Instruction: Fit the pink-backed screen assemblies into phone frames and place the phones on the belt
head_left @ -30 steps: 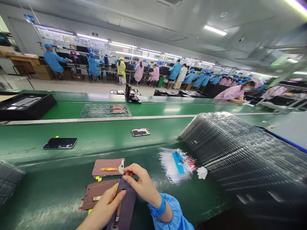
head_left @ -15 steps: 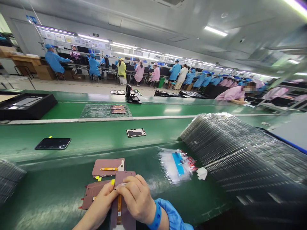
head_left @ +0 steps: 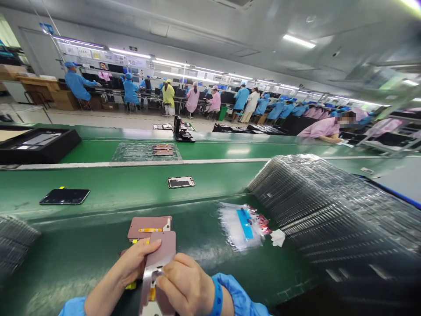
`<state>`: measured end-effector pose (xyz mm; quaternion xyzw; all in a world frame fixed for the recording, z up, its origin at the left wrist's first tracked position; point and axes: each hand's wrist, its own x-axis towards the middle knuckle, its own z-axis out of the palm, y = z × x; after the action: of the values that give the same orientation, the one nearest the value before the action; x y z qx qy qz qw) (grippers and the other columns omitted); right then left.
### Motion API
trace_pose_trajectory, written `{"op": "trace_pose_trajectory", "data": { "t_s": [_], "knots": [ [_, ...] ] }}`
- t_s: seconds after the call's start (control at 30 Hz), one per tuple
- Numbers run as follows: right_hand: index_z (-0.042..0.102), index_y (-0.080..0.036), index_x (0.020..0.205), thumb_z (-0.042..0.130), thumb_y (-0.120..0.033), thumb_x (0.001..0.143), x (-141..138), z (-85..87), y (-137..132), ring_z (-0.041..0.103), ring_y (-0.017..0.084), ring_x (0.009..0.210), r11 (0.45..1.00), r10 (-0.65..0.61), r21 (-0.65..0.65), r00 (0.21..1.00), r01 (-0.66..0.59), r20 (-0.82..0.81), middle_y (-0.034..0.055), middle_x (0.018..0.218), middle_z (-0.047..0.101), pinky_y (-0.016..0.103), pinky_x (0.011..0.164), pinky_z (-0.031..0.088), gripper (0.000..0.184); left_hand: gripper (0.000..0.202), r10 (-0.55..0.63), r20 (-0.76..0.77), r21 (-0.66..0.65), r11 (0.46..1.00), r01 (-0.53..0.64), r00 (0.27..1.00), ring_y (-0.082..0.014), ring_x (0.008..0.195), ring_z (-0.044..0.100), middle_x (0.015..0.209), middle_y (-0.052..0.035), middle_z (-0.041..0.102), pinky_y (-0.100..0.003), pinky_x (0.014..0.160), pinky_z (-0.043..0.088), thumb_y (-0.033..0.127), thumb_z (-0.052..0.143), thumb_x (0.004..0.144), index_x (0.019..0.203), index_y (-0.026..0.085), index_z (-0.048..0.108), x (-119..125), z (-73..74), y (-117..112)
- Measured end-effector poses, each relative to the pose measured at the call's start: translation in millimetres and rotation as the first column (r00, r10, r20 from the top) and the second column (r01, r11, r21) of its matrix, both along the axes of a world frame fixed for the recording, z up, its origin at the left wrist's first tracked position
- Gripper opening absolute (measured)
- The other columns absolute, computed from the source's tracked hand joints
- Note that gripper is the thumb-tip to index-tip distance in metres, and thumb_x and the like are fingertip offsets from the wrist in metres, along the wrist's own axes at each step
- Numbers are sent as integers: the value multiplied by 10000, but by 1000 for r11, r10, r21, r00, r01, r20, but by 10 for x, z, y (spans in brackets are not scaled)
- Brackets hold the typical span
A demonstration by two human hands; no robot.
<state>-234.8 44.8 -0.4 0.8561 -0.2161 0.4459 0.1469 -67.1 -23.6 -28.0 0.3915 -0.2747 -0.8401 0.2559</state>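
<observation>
My left hand (head_left: 131,263) grips the side of a pinkish-brown phone panel (head_left: 161,252) held up over the green bench. My right hand (head_left: 186,285) pinches something small at the panel's lower face, beside a silvery strip. A matching panel with an orange flex strip (head_left: 148,227) lies flat just behind. Another panel sits under my left hand, mostly hidden.
A pile of clear film sheets with a blue tab (head_left: 241,224) lies to the right, beside a leaning stack of clear trays (head_left: 329,210). On the conveyor belt sit a black phone (head_left: 65,196) and a small framed part (head_left: 180,181). Several co-workers sit at far benches.
The panel in my hands has tilted up and turned, and my left hand has closed over its side. The black phone and framed part have drifted left on the belt.
</observation>
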Motion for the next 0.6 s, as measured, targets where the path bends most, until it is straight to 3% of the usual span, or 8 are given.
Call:
{"op": "trace_pose_trajectory", "data": {
  "t_s": [0.13, 0.2, 0.3, 0.33, 0.37, 0.4, 0.47, 0.6],
  "knots": [
    [554, -125, 761, 429, -77, 1011, -123, 241, 263, 644, 107, 697, 999, -14, 32, 995, 11, 94, 1, 616, 562, 245, 575, 471, 283, 219, 195, 99, 74, 976, -203, 976, -169, 576, 662, 718, -99, 717, -235, 557, 538, 222, 794, 745, 851, 67, 682, 26, 27, -174],
    [544, -155, 795, 433, -147, 1039, -258, 301, 368, 663, 109, 714, 997, -78, 3, 950, 81, 303, -11, 645, 550, 258, 593, 486, 268, 140, 269, 154, 109, 952, -287, 951, -207, 597, 690, 757, -121, 730, -294, 593, 577, 164, 684, 827, 929, 70, 666, 54, 44, -252],
    [589, -177, 881, 564, -180, 980, -643, 317, 391, 629, 131, 665, 940, -215, -31, 661, 340, 718, -2, 733, 531, 290, 594, 471, 102, 208, 338, 182, 104, 927, -359, 923, -262, 698, 727, 855, -144, 744, -402, 675, 617, 158, 605, 879, 1071, 78, 625, 139, 80, -326],
    [604, -173, 868, 617, -169, 938, -831, 303, 357, 598, 125, 642, 885, -288, 6, 537, 466, 793, -1, 737, 536, 291, 617, 464, 72, 212, 365, 188, 85, 919, -386, 912, -257, 707, 729, 860, -135, 744, -408, 678, 622, 143, 588, 888, 1089, 82, 613, 180, 95, -339],
    [611, -163, 838, 625, -197, 933, -1049, 277, 305, 597, 134, 683, 817, -434, 142, 436, 558, 788, 18, 750, 577, 305, 689, 465, 102, 197, 401, 200, 65, 905, -420, 894, -237, 691, 726, 843, -116, 743, -392, 662, 627, 120, 565, 897, 1087, 88, 607, 227, 114, -350],
    [613, -155, 838, 608, -266, 948, -1291, 238, 241, 610, 148, 746, 748, -597, 346, 346, 567, 724, 38, 791, 610, 320, 759, 469, 156, 182, 436, 216, 44, 889, -455, 874, -211, 661, 719, 817, -92, 741, -361, 635, 629, 99, 540, 906, 1076, 98, 606, 276, 135, -358],
    [594, -146, 936, 544, -462, 947, -1805, 117, 92, 633, 177, 810, 615, -778, 652, 210, 443, 592, 59, 842, 642, 341, 815, 487, 320, 186, 477, 246, 13, 869, -495, 844, -169, 615, 705, 788, -44, 740, -290, 575, 621, 71, 513, 911, 1051, 132, 618, 378, 189, -370],
    [618, -104, 924, 564, -520, 838, -2626, -254, -195, 615, 222, 718, 397, -918, 837, 151, 376, 368, 96, 757, 648, 355, 708, 494, 428, 236, 441, 289, -53, 893, -446, 850, -180, 659, 718, 856, 13, 766, -280, 562, 632, 100, 553, 882, 1052, 228, 656, 536, 332, -374]
  ]
}}
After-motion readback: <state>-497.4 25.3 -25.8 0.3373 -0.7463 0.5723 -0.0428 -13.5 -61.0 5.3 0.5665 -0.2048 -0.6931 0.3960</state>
